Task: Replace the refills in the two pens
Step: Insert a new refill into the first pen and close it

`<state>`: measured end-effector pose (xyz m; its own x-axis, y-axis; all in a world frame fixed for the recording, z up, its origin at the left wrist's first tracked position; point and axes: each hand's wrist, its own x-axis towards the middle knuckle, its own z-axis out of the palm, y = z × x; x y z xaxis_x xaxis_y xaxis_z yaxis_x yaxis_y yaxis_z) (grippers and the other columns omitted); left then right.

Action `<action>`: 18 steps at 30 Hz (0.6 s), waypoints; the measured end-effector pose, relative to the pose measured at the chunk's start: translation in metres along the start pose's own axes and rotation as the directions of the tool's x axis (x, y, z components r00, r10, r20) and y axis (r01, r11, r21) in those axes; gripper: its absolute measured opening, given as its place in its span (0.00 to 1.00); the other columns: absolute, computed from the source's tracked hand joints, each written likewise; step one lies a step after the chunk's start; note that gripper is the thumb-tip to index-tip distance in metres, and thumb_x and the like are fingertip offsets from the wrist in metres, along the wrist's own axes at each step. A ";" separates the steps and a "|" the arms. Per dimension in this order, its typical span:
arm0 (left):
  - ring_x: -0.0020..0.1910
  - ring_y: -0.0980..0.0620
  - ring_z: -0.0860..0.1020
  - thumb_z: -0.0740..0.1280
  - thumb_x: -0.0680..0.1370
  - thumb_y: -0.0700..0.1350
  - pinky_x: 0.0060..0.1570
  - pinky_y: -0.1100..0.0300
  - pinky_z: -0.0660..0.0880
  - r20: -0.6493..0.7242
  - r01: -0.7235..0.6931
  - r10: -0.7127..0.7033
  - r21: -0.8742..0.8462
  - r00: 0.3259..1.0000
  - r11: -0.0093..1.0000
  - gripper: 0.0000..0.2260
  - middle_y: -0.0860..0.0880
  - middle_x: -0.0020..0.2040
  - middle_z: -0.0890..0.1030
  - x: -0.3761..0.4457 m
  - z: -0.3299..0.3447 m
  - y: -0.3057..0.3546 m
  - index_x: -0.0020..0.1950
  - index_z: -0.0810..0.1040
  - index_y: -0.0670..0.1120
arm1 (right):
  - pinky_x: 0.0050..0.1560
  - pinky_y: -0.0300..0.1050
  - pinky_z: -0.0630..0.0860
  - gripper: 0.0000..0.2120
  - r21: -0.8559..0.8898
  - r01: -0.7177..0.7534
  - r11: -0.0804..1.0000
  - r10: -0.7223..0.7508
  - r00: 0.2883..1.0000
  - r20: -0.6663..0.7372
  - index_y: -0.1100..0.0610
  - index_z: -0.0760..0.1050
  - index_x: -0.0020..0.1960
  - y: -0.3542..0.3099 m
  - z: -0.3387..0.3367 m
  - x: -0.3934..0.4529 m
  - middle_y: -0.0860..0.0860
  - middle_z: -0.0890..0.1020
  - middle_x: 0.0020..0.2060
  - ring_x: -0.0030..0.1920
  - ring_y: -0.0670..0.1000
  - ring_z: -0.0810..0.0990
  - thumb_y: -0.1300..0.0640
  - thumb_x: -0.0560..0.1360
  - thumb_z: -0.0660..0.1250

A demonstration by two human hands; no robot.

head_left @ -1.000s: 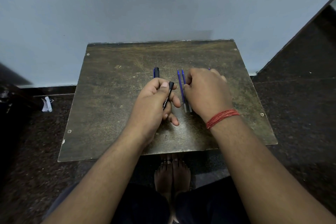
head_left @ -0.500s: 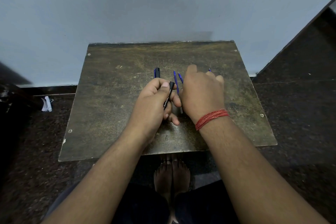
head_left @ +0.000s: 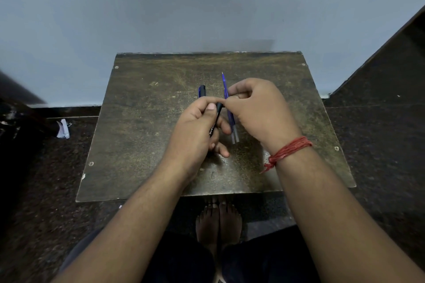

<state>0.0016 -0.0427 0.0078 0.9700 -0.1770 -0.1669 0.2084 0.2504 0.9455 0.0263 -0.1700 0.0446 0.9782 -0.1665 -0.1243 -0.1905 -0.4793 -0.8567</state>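
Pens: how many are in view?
2. One black pen is gripped in the left hand. A second pen lies on the table behind that hand, only its far end showing. The blue sticks at the right hand look like refills.

Second pen (head_left: 202, 91): lower barrel hidden behind left hand (head_left: 195, 131). Refills (head_left: 231, 119): count unclear, part-covered by right hand (head_left: 257, 110). Floor scrap (head_left: 62, 129): too blurred to identify.

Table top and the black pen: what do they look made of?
Table top: looks like wood or laminated board, dull brown and heavily scuffed, with screw heads at the corners; metal can't be ruled out.
Black pen, held in the left hand: likely plastic, matte black barrel with white printed lettering.
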 end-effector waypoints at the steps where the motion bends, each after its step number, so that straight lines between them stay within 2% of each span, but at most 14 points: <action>1: 0.21 0.56 0.63 0.56 0.85 0.42 0.23 0.60 0.73 -0.001 -0.006 0.006 0.002 1.000 1.000 0.12 0.46 0.32 0.78 0.000 0.000 0.000 0.55 0.79 0.44 | 0.27 0.36 0.71 0.02 0.020 0.004 1.000 -0.004 1.000 0.002 0.54 0.81 0.43 0.001 0.000 0.000 0.43 0.78 0.26 0.25 0.41 0.75 0.60 0.71 0.71; 3: 0.21 0.55 0.63 0.56 0.85 0.42 0.23 0.60 0.73 -0.004 -0.019 0.019 0.009 1.000 1.000 0.12 0.45 0.32 0.78 0.000 -0.001 0.000 0.55 0.79 0.45 | 0.24 0.36 0.68 0.02 0.051 0.015 0.999 -0.015 1.000 0.010 0.57 0.82 0.41 0.002 0.000 -0.001 0.44 0.77 0.25 0.23 0.42 0.72 0.60 0.70 0.70; 7: 0.21 0.55 0.63 0.56 0.85 0.43 0.23 0.59 0.73 -0.012 -0.038 0.039 0.025 0.999 0.999 0.11 0.46 0.32 0.79 0.001 -0.001 0.000 0.57 0.77 0.42 | 0.32 0.38 0.70 0.04 0.228 -0.016 0.974 0.027 0.999 -0.042 0.60 0.82 0.40 0.006 -0.003 0.002 0.48 0.80 0.32 0.30 0.43 0.73 0.59 0.72 0.71; 9: 0.20 0.55 0.63 0.56 0.85 0.43 0.22 0.60 0.72 -0.040 -0.031 0.032 0.015 0.999 0.999 0.11 0.46 0.32 0.79 0.002 -0.001 -0.001 0.57 0.73 0.37 | 0.33 0.38 0.68 0.03 0.387 -0.063 0.920 0.106 0.990 -0.089 0.59 0.82 0.40 0.008 -0.008 0.007 0.48 0.81 0.33 0.30 0.42 0.73 0.59 0.71 0.72; 12: 0.20 0.55 0.63 0.56 0.85 0.43 0.21 0.60 0.72 -0.051 -0.022 0.022 -0.006 0.998 1.000 0.10 0.46 0.31 0.79 0.002 -0.002 0.000 0.53 0.72 0.38 | 0.26 0.37 0.63 0.05 0.626 -0.085 0.775 0.202 0.972 -0.119 0.56 0.81 0.38 0.012 -0.017 0.013 0.48 0.79 0.31 0.29 0.44 0.70 0.61 0.72 0.71; 18: 0.20 0.56 0.63 0.57 0.84 0.43 0.22 0.60 0.72 -0.001 0.002 -0.002 -0.030 1.000 1.000 0.09 0.46 0.32 0.79 0.001 -0.002 -0.002 0.50 0.74 0.41 | 0.27 0.37 0.63 0.05 0.750 -0.054 0.659 0.233 0.963 -0.135 0.55 0.80 0.40 0.015 -0.019 0.015 0.50 0.80 0.33 0.30 0.45 0.73 0.62 0.73 0.70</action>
<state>0.0023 -0.0415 0.0051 0.9697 -0.1765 -0.1690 0.2140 0.2787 0.9362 0.0369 -0.1960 0.0390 0.8863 -0.3887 -0.2517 -0.1164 0.3390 -0.9335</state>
